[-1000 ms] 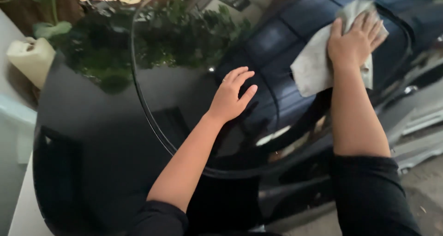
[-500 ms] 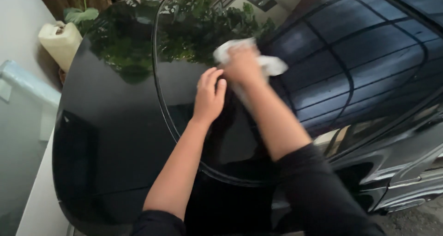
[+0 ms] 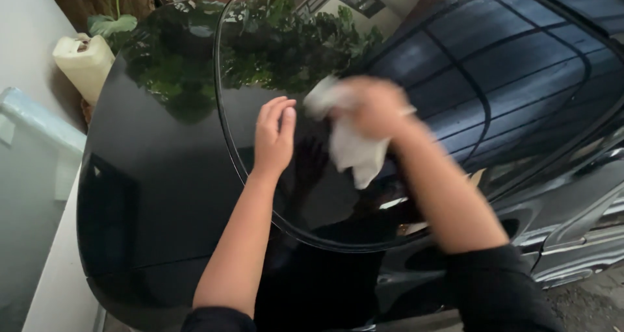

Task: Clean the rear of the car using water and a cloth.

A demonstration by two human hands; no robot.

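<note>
A glossy black car fills the view, its curved rear window (image 3: 494, 65) mirroring plants and a building. My left hand (image 3: 273, 137) lies flat on the glass near the window's left edge, fingers together, holding nothing. Just to its right, my right hand (image 3: 375, 108) presses a crumpled white cloth (image 3: 351, 150) against the window; hand and cloth are blurred by motion. The cloth hangs below my fingers.
The black car body (image 3: 156, 189) curves down to the left of the window. A cream-coloured plastic jug (image 3: 84, 62) stands at the far left by green plants (image 3: 110, 23). A pale wall (image 3: 26, 195) runs along the left; a door handle area (image 3: 572, 234) shows at lower right.
My right hand swept the cloth from the window's upper right to beside my left hand, then slightly right and down. My left hand has shifted a little left on the glass.
</note>
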